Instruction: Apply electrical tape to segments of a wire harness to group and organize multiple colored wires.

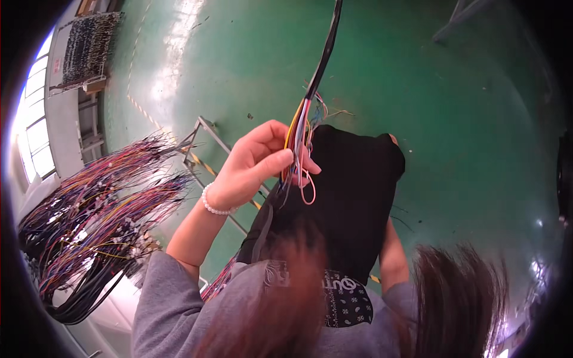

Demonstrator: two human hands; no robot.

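Green floor point(465, 137): stretches out beneath and beyond you.
Grey shirt point(170, 301): covers your upper body, with a black patterned panel at the front.
Black clothing point(352, 197): spans your lap, just right of your raised hand.
Wire heap point(113, 203): many-coloured strands and black cables lie at your left, apart from your hand.
Left hand point(253, 158): your thumb and fingers are closed around the coloured wires point(301, 122) at the near edge of your lap's left side.
Right forearm point(392, 256): runs down your right side; your right hand is hidden, so you cannot tell its opening or hold.
Black cable point(326, 56): rises from the coloured wires toward the top edge, tilted slightly right.
Beaded bracelet point(216, 207): white, around your left wrist.
Pink loop point(308, 195): hangs just below your left fingers.
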